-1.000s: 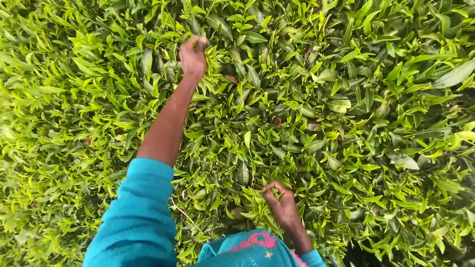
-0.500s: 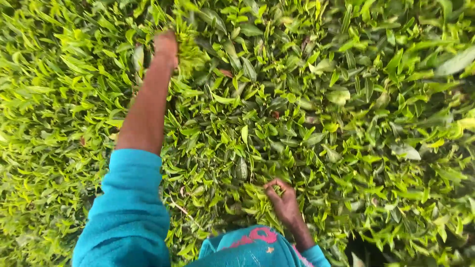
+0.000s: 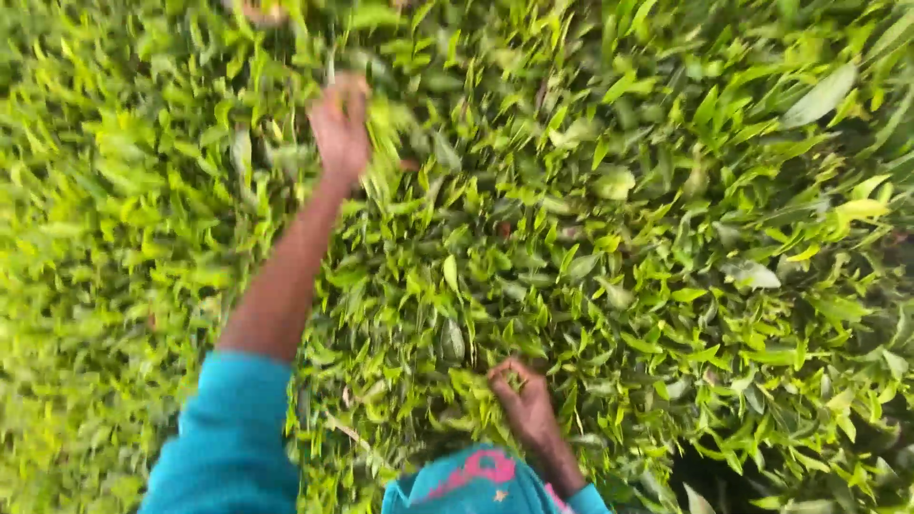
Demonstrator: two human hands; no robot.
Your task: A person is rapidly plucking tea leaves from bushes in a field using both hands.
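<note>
A dense bush of bright green tea leaves [image 3: 666, 286] fills the whole view. My left hand [image 3: 339, 126] reaches far out over the bush on a bare forearm with a teal sleeve [image 3: 228, 438]. It is motion-blurred, its fingers curled down onto leaf shoots at the top left. My right hand [image 3: 524, 405] stays close to my body at the bottom centre. Its fingers are closed around a small bunch of plucked leaves and it touches the bush top.
A teal garment with a pink pattern [image 3: 476, 481] shows at the bottom edge. A dark gap in the foliage [image 3: 705, 471] lies at the lower right. Leaves spread evenly in every direction.
My left hand has shifted left and slightly towards me among the shoots, and is now blurred. The view has tilted. My right hand has kept its place and its hold.
</note>
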